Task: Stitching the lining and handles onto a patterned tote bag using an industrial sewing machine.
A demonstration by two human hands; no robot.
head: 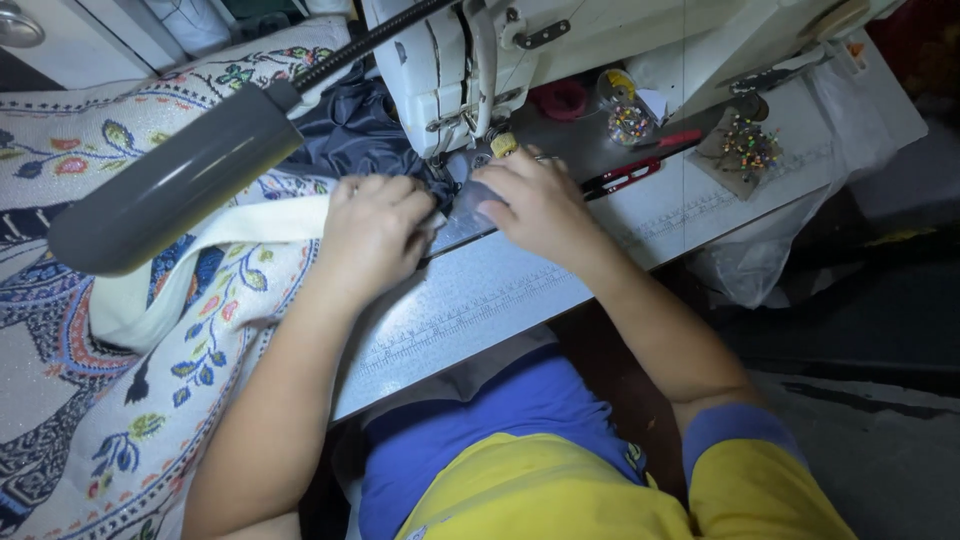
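1. Nearest the camera, the person's yellow and blue short-sleeved shirt fills the lower edge; it looks like soft knit cloth, with a blue band at the sleeve hem.
2. To the left lies a thick woven cloth with a floral and animal pattern in cream, blue, red and green, its surface nubbly and its border marked with a dotted line.
3. A smooth cream fabric strap crosses that cloth and runs under the left hand.
4. The pale grey sewing table top is flat and hard, with a printed ruler scale along its front edge.
5. The left hand is curled, fingers bent down and pressing the cream strap and the dark fabric edge against the table.
6. The right hand is partly closed, fingertips pinching the shiny dark navy fabric just beside the needle area; the fabric bunches in soft folds behind the left hand, under the machine arm.
7. A matt grey tubular lamp head on a black flexible neck hangs over the left side.
8. The white metal sewing machine stands behind the hands.
9. Farther right lie red-handled scissors, a small clear round tub of coloured beads and a flat pad stuck with coloured-headed pins.
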